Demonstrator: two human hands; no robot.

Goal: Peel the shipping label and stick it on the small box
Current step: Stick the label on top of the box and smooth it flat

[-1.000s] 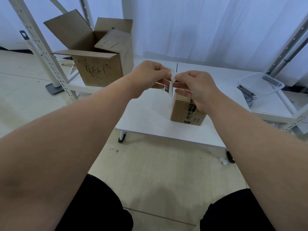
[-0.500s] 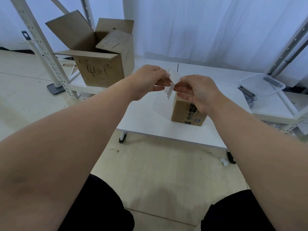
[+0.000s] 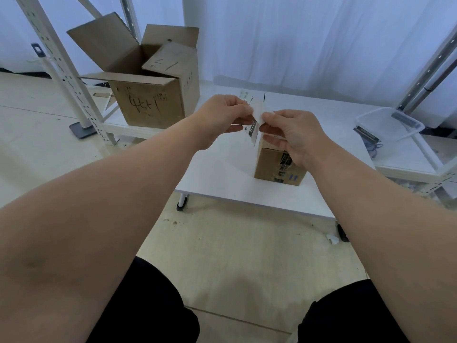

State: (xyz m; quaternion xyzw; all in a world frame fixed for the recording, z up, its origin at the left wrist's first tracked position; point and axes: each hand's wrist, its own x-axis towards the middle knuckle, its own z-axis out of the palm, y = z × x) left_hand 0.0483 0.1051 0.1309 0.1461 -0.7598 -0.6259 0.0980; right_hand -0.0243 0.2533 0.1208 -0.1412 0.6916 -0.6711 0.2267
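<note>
Since the earlier frames the two hands have shifted very little; the paper between them now shows a little more of its lower printed end hanging down. The left hand (image 3: 223,115) pinches the shipping label (image 3: 255,121) with thumb and fingertips pressed together on its left side. The right hand (image 3: 290,134) pinches the same sheet from the right, thumb on top and fingers curled beneath. The label stands nearly on edge between them, a dark band of print near its lower end. Whether the label and its backing have already come apart is hard to tell, since the fingers cover the seam.

The small box (image 3: 277,167) sits on the white table (image 3: 217,174), just below and behind the right hand, which hides its top. Printed tape runs down its near face. The label is held above the box's left top edge, apparently not touching it.

A large open cardboard box (image 3: 150,105) with handwriting on its front stands at the far left. A clear plastic tub (image 3: 393,125) lies at the far right.
</note>
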